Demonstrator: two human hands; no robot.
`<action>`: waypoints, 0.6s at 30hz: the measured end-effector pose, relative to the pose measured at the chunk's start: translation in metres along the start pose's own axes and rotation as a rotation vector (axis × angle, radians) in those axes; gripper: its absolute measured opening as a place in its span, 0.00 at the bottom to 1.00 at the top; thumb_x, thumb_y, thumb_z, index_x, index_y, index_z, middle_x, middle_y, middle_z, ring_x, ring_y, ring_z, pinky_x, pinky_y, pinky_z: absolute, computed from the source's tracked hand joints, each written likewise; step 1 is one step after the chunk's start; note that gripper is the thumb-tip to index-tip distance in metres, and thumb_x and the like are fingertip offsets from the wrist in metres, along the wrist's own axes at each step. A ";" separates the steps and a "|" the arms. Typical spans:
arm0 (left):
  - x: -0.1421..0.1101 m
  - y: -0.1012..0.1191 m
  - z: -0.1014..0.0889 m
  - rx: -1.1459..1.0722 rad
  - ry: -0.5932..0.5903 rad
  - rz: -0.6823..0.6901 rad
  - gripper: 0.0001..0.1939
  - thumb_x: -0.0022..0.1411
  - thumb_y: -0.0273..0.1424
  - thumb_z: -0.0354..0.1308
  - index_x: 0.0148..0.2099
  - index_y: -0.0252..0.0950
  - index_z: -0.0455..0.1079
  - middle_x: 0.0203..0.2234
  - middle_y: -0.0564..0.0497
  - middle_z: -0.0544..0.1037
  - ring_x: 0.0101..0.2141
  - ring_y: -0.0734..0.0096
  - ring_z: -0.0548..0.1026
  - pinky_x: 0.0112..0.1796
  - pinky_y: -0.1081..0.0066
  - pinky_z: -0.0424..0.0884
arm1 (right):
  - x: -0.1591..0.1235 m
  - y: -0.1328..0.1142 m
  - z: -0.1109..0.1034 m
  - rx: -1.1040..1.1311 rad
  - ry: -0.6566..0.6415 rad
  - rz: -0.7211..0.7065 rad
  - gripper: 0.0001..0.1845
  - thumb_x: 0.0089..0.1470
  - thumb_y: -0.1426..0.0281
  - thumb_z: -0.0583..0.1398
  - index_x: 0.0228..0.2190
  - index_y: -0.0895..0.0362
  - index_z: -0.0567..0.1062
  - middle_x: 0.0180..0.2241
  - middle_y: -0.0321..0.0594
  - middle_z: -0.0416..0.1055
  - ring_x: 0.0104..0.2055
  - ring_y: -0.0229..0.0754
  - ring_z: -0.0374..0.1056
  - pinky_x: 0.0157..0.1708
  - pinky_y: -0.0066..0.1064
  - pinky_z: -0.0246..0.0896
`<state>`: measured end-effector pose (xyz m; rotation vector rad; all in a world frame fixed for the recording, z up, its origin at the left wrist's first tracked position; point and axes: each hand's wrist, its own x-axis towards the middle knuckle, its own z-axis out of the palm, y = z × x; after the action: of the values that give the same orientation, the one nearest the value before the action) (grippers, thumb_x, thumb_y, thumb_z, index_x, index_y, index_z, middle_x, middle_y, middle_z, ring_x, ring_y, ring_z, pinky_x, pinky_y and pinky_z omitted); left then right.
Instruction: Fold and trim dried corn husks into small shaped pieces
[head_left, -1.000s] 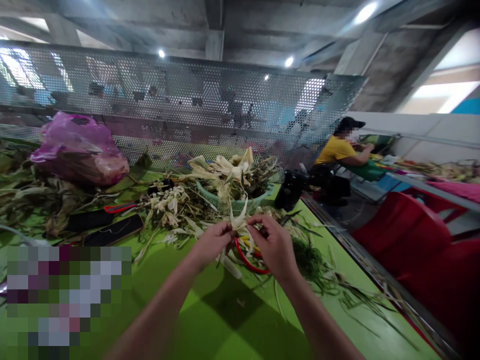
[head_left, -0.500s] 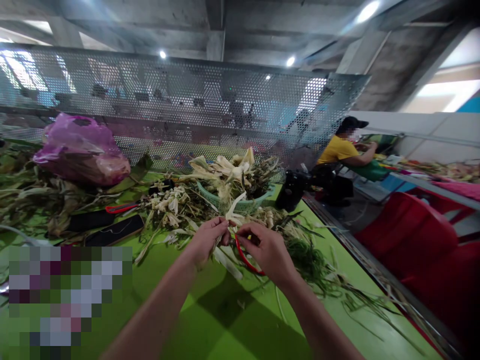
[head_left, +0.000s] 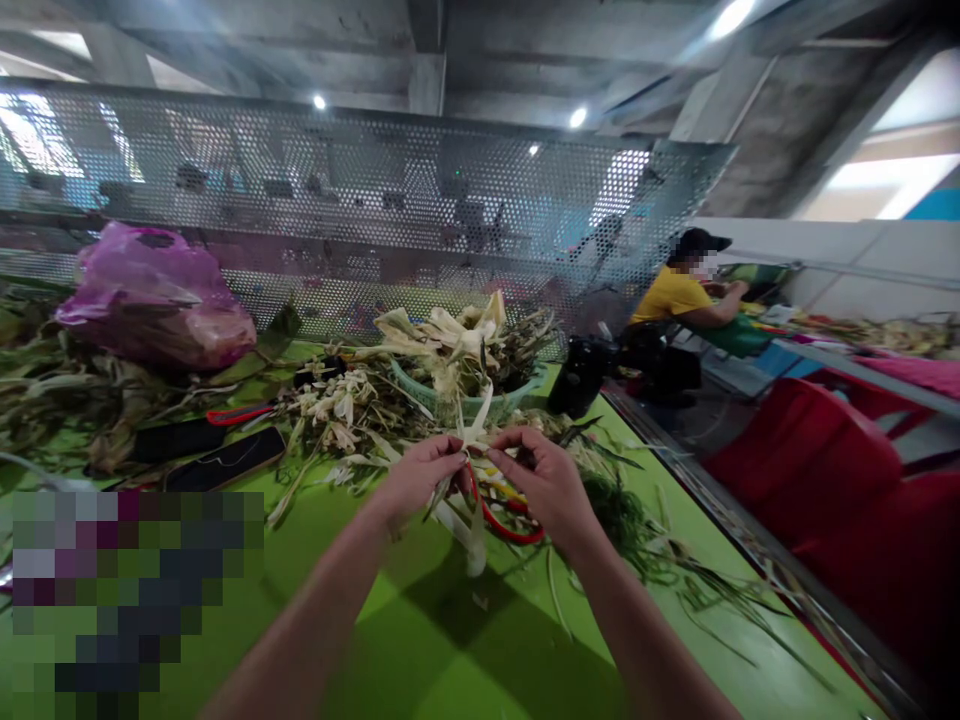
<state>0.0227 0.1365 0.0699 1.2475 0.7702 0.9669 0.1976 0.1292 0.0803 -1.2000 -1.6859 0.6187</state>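
Over the middle of the green table, my left hand (head_left: 426, 478) pinches a pale, dried corn-husk strip (head_left: 478, 420) between thumb and fingers. Close by on the right, my right hand (head_left: 546, 485) has its thumb and fingertips closed on the same pale strips. The husk ends stick up above the fingertips, and more hang below my left hand. Beneath the hands a red curved tool handle (head_left: 514, 535) shows, with a bit of yellow beside it; the rest of that tool is hidden.
A green basket (head_left: 420, 393) heaped with dried husks stands behind the hands. Around it lie loose husks (head_left: 349, 405), green fibre (head_left: 619, 515), a dark phone-like slab (head_left: 229, 460) and a black jar (head_left: 576, 375). Left is a purple bag (head_left: 157, 295); right, red chairs (head_left: 810, 450) and a seated co-worker (head_left: 675, 295).
My right hand has moved slightly right and up, its fingertips now on the pale strip. More of the red handle shows below. The view has shifted a little.
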 end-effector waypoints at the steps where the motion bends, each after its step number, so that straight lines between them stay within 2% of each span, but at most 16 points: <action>1: 0.000 -0.001 0.000 0.044 0.015 0.011 0.08 0.58 0.34 0.53 0.34 0.33 0.65 0.19 0.53 0.71 0.22 0.76 0.67 0.28 0.74 0.60 | -0.001 -0.001 0.000 0.016 0.001 0.016 0.08 0.51 0.64 0.61 0.30 0.57 0.72 0.27 0.36 0.68 0.28 0.38 0.62 0.29 0.28 0.57; 5: 0.002 -0.004 0.002 0.206 0.081 0.070 0.07 0.59 0.34 0.51 0.32 0.35 0.64 0.19 0.55 0.70 0.22 0.74 0.68 0.27 0.73 0.61 | -0.004 -0.009 0.001 0.064 -0.017 0.033 0.08 0.51 0.65 0.61 0.28 0.58 0.72 0.24 0.35 0.67 0.27 0.37 0.62 0.28 0.27 0.57; 9: 0.001 -0.005 0.003 0.305 0.123 0.075 0.09 0.60 0.34 0.49 0.29 0.36 0.62 0.17 0.55 0.70 0.20 0.75 0.67 0.24 0.74 0.59 | -0.007 -0.017 0.005 0.083 -0.093 0.015 0.07 0.51 0.66 0.61 0.28 0.58 0.73 0.25 0.36 0.69 0.27 0.37 0.63 0.27 0.26 0.58; 14: 0.001 -0.006 0.003 0.294 0.143 0.049 0.07 0.58 0.30 0.47 0.29 0.36 0.62 0.17 0.56 0.69 0.19 0.76 0.65 0.23 0.75 0.56 | -0.011 -0.016 0.012 0.065 -0.205 -0.021 0.04 0.52 0.69 0.60 0.30 0.57 0.74 0.28 0.37 0.72 0.30 0.37 0.66 0.30 0.26 0.60; 18: 0.003 -0.007 0.003 0.221 0.127 0.079 0.06 0.57 0.29 0.49 0.28 0.36 0.62 0.19 0.56 0.67 0.21 0.76 0.66 0.24 0.75 0.59 | -0.012 -0.014 0.012 0.030 -0.209 -0.045 0.04 0.52 0.70 0.60 0.31 0.56 0.76 0.28 0.37 0.73 0.30 0.38 0.67 0.30 0.26 0.60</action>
<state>0.0278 0.1377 0.0640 1.4259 0.9532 1.0548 0.1813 0.1142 0.0821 -1.1043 -1.8652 0.7600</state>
